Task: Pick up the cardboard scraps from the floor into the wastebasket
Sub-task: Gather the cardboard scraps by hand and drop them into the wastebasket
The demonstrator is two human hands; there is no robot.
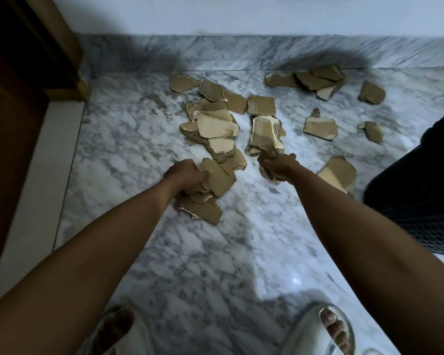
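Torn brown cardboard scraps (215, 121) lie scattered over the marble floor (241, 239), most of them toward the far wall. My left hand (186, 174) grips a bundle of scraps (215, 180) near the middle of the floor. My right hand (277, 163) holds another bunch of scraps (265, 134) that sticks up past its fingers. A dark mesh wastebasket (418, 201) stands at the right edge, partly cut off by the frame. More loose pieces lie beside it (340, 175) and near the wall (318, 80).
A dark wooden door and frame (23, 85) fill the left side. A marble skirting (241, 51) runs along the far wall. My feet in pale slippers (323, 329) stand at the bottom of the view.
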